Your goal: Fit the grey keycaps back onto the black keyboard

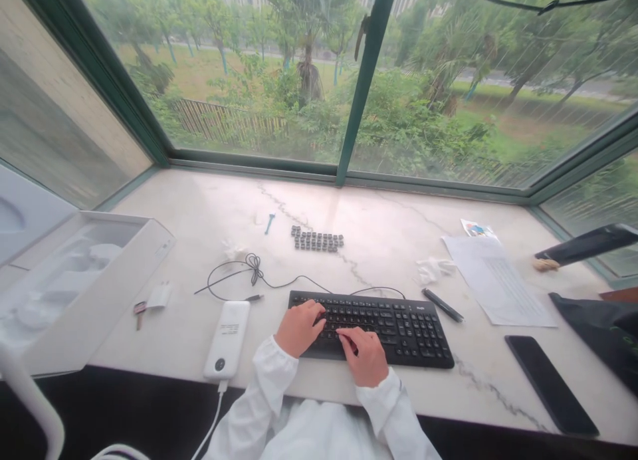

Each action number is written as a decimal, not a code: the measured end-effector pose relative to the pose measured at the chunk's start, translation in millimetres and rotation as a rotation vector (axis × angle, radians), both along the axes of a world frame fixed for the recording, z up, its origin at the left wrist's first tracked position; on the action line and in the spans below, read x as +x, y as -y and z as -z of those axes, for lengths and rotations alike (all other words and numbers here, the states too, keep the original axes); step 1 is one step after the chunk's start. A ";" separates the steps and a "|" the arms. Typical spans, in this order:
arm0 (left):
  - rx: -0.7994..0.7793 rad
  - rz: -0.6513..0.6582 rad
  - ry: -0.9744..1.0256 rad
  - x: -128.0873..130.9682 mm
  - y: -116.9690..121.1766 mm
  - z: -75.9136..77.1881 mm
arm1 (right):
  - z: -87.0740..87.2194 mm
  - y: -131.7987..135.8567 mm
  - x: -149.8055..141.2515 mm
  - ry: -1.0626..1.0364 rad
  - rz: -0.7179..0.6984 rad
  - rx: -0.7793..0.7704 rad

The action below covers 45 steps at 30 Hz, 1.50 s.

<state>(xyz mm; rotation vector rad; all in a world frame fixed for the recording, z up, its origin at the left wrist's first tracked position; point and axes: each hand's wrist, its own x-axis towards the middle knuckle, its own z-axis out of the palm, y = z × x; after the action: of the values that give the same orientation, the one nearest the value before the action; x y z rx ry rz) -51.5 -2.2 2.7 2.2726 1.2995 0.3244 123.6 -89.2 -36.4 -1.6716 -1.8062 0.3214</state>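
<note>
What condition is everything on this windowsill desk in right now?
Keyboard: flat, cable attached, some keys missing on the left.
Loose keys: off the board, set in rows behind it.
Left hand: resting on the keyboard's left end.
Right hand: fingers on the lower rows.
Power bank: lying flat, white cable plugged in.
Phone: flat, screen dark.
White box: open.
Pen: lying flat.

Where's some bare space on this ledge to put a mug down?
Bare marble lies between the row of keycaps and the window frame, and between the power bank and the white box. It is crowded right of the keyboard: pen, paper, phone.
</note>
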 end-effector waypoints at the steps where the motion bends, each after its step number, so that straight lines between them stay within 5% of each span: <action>1: 0.007 -0.011 -0.004 -2.4 0.8 0.7 | 0.2 -1.5 -0.9 0.004 -0.012 0.002; 19: 0.061 -0.038 -0.046 -7.3 -7.9 9.5 | 5.5 5.8 -5.0 -0.015 -0.059 0.012; 45: 0.110 0.091 0.053 -14.1 -20.3 25.0 | 3.7 -3.1 -7.7 0.047 -0.063 0.021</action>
<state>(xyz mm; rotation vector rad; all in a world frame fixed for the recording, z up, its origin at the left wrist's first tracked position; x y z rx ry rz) -65.6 18.1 -22.3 2.3893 1.1738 0.4298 115.9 -86.0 -40.1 -1.6227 -1.8933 0.2920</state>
